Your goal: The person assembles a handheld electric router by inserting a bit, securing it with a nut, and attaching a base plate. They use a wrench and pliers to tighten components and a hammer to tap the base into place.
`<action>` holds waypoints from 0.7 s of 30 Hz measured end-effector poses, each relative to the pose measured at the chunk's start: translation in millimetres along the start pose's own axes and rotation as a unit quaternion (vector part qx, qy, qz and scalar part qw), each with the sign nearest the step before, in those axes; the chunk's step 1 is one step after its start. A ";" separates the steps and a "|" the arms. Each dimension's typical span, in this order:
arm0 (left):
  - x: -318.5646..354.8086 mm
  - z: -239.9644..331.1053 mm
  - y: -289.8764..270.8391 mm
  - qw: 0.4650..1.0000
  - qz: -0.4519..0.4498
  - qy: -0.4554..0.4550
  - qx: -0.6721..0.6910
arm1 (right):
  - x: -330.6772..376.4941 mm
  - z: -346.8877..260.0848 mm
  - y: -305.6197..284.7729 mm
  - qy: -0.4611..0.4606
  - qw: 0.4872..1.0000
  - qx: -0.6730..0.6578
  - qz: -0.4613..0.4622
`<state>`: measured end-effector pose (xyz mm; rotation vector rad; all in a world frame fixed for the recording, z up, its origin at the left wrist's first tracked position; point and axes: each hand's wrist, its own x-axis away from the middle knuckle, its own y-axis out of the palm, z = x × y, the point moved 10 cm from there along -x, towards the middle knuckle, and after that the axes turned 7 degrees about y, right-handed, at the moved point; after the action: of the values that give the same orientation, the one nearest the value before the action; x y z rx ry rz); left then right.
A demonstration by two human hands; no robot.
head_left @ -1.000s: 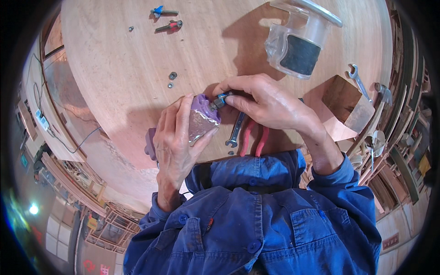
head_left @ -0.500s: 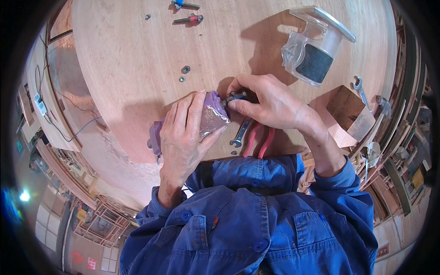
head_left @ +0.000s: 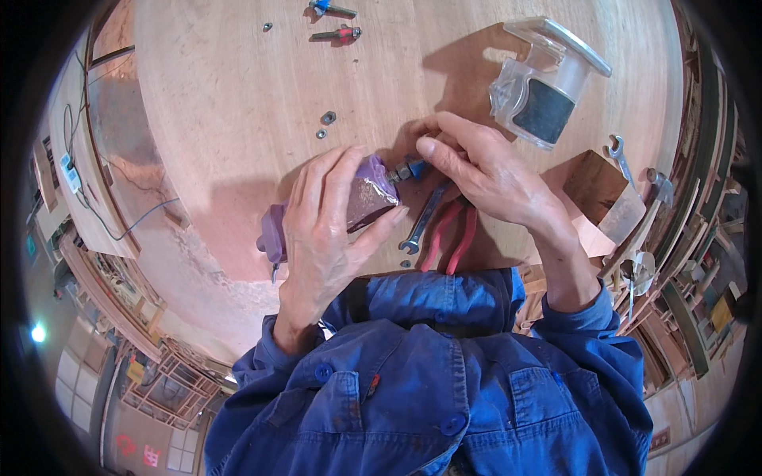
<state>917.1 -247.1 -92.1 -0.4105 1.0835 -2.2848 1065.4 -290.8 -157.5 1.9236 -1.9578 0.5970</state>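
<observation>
On its side on the table lies a purple trim router body with a brown, shiny wrapped section. My left hand is wrapped over it, the thumb along its near side. A metal collet sticks out of its right end, and a router bit with a blue part is seated there. Just beyond the bit is my right hand, its fingers curved and the thumb lifted off the bit, with nothing seen in its grasp. Below lie an open-end wrench and pliers with red handles, their heads partly hidden by the hand.
A clear plastic router base stands at the far right. Nearer are a wooden block, another wrench and a hammer. Nuts and two more router bits, one red and one blue, lie farther out.
My right thumb and fingers have come off the router bit and shifted slightly up and right, uncovering its blue part. My left hand still holds the trim router.
</observation>
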 end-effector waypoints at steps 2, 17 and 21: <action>-9.3 8.5 3.3 0.999 0.009 0.030 0.009 | 4.1 5.9 3.2 0.020 1.000 -0.006 -0.019; -28.3 24.8 23.4 0.995 -0.066 -0.008 -0.070 | 8.6 21.7 9.1 0.061 0.992 -0.108 -0.022; -28.8 28.9 18.8 0.995 -0.052 -0.042 -0.077 | 7.6 22.3 9.5 0.045 0.995 -0.088 -0.021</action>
<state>960.9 -256.5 -89.6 -0.6328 1.2259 -2.2588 1056.9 -308.8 -173.4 1.7935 -1.8446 0.4750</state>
